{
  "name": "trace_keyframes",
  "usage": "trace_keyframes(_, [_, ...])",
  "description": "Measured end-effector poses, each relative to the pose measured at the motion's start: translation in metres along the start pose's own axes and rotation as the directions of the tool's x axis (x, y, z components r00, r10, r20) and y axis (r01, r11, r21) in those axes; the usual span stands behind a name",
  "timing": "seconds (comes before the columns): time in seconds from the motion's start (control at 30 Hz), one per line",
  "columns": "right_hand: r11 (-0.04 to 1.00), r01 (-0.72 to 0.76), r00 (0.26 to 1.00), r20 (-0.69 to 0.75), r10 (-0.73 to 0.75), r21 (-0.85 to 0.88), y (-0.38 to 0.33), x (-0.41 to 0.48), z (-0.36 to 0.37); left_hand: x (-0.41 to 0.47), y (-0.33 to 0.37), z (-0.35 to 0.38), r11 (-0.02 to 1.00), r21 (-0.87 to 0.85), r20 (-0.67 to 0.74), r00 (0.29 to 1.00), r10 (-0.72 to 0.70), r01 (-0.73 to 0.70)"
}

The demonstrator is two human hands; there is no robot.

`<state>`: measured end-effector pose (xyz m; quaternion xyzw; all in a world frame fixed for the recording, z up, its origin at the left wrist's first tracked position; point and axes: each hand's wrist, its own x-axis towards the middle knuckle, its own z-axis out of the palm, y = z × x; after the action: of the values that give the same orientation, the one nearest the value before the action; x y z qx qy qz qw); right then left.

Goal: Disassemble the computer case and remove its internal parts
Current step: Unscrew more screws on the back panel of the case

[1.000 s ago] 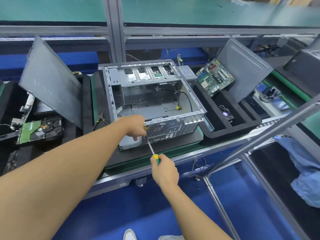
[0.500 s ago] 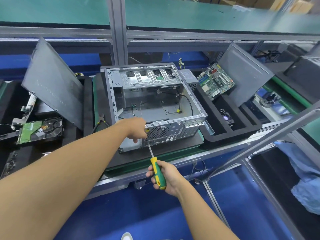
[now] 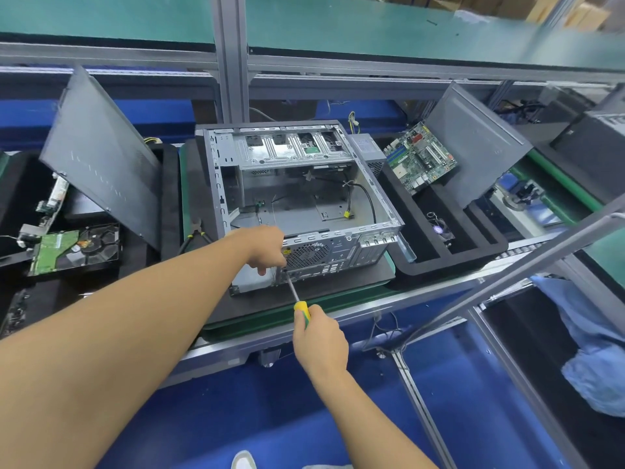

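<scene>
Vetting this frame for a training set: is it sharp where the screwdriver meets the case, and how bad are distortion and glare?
Head view: the screwdriver, right hand and computer case rear are sharp; head view, wide-angle bowing curves the shelf rails and swells the left forearm at the lower left; head view, lighting is soft and even, only a mild sheen on the case floor.

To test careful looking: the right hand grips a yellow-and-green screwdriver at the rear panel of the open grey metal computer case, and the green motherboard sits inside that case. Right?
No. The head view shows the green motherboard leaning in the black foam tray right of the open grey metal computer case, not inside it. The right hand does grip the yellow-and-green screwdriver at its rear panel.
</scene>
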<state>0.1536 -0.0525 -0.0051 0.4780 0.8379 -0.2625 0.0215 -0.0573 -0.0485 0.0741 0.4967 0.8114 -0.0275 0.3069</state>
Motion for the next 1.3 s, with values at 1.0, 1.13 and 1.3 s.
trace_keyframes(1.0, [0.99,0.014,0.991,0.127,-0.033,0.144,0.009,0.006,-0.006,0.01,-0.005,0.004,1.0,-0.01,-0.03,1.0,0.0,0.0])
trace_keyframes(1.13, [0.989,0.098,0.995,0.039,-0.094,-0.111,0.005,0.004,0.001,0.013,-0.008,0.008,0.999,0.047,-0.083,0.997,0.006,-0.003])
trace_keyframes(1.3, [0.413,-0.538,0.806,0.592,-0.004,0.735,0.013,0.021,-0.014,0.017,-0.012,0.012,0.996,0.09,-0.132,0.991,-0.013,0.025])
